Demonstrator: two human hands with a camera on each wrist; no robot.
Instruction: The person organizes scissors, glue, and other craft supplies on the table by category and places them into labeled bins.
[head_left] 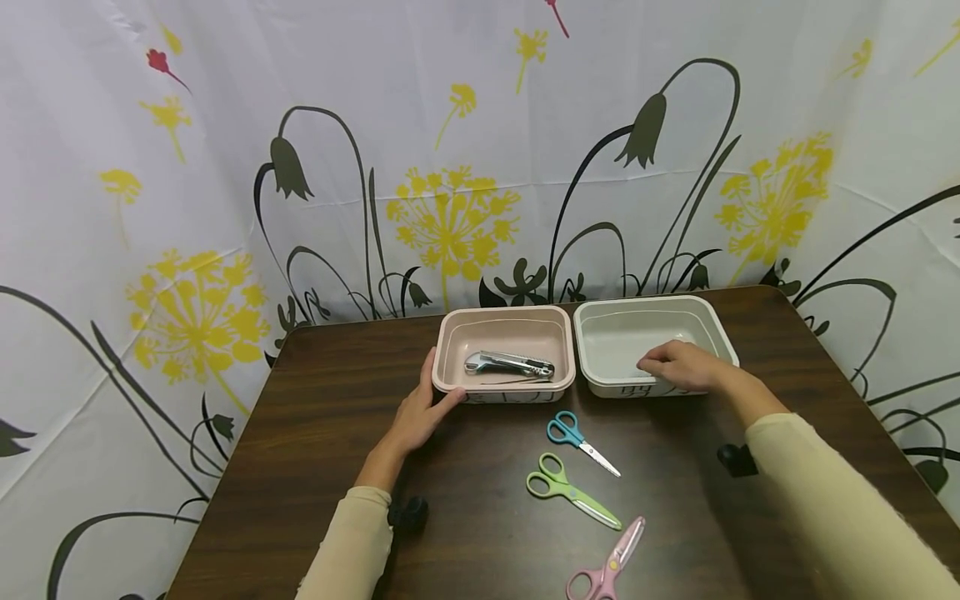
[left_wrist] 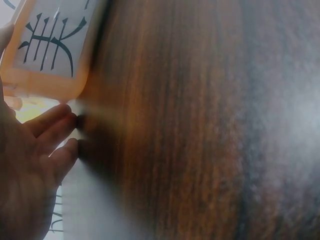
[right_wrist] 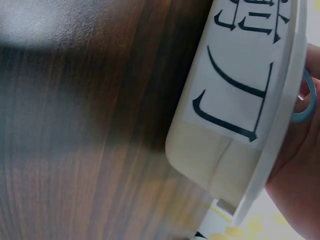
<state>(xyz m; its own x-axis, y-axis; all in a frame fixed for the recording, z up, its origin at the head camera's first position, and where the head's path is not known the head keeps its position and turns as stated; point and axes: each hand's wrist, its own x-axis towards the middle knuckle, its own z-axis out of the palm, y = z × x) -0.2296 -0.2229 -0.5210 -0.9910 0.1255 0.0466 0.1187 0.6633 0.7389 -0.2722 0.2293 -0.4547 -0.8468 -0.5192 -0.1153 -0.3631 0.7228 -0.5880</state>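
My left hand rests at the left front corner of a pink bin, thumb along the front and fingers at the side. Inside that bin lies a silver utility knife. My right hand reaches over the front rim of a white bin, fingers curled. In the right wrist view, a blue ring handle of scissors shows at that hand's fingers; the blades are hidden. Blue scissors, green scissors and pink scissors lie on the table in front of the bins.
Both bins stand side by side at the back edge of the dark wooden table. Each carries a label with black characters on its front. A white curtain with printed flowers hangs right behind the table.
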